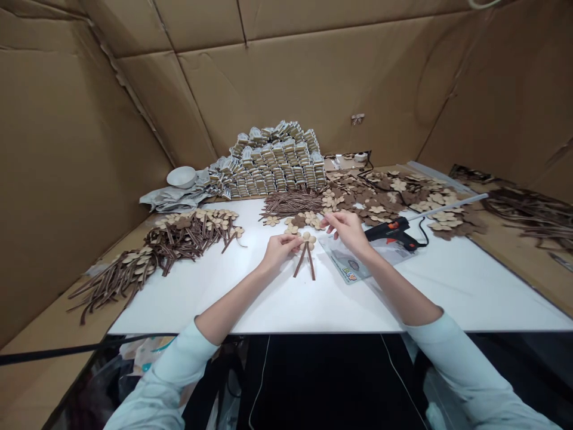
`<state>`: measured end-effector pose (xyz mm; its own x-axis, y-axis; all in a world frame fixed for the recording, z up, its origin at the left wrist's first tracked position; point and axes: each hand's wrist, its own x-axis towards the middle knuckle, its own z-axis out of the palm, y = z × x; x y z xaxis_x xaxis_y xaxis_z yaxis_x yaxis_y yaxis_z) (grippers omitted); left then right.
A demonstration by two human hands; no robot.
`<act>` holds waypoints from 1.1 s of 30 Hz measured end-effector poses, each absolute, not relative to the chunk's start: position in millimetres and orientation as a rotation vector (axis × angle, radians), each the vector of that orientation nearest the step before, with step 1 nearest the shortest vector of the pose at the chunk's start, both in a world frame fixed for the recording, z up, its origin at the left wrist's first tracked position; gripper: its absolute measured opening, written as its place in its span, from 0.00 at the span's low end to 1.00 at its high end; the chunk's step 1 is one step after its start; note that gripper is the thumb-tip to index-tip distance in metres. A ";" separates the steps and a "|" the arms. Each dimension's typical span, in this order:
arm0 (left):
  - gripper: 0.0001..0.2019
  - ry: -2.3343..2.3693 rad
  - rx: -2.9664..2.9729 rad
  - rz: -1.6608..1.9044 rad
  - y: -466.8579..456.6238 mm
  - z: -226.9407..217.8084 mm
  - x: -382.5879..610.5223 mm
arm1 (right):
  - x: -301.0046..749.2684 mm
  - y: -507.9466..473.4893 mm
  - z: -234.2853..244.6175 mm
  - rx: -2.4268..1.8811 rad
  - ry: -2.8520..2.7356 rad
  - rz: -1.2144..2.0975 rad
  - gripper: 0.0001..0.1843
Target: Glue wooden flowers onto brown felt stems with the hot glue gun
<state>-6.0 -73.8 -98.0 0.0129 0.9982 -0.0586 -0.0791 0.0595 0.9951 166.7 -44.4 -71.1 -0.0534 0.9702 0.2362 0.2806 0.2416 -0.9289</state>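
My left hand [280, 249] rests on the white board [250, 298], fingers pinched on a beige felt flower with two brown strip tails [307, 254]. My right hand [347, 230] hovers just right of that flower, its fingers curled and reaching toward the loose beige and brown flowers [304, 220] behind it; whether it holds anything I cannot make out. A black and orange glue gun [394, 233] lies right of my right hand, beside a clear plastic sheet [353, 263].
A heap of finished flower pieces with brown strips [170, 245] lies at the left. Brown strips [290, 202], stacked packets [273, 158] and a white bowl [181, 176] sit at the back. Felt flowers [403, 197] spread at the right. Cardboard walls surround the table.
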 end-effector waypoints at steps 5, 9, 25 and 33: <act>0.12 1.151 1.119 1.188 -74.0 -99.4 -4.6 | 161.1 -53.0 -70.4 -1.360 -1.886 0.654 0.13; 0.09 1.301 1.148 1.301 -59.8 -96.1 -25.5 | 162.5 -56.9 -61.8 -1.439 -1.891 0.630 0.11; 0.04 1.553 1.168 1.548 -46.5 -82.4 -72.3 | 155.8 -60.4 -71.7 -1.233 -2.162 0.573 0.19; 0.08 1.310 1.961 1.198 -87.4 -83.0 -13.9 | 146.1 -63.3 -77.3 -1.032 -1.828 1.286 0.22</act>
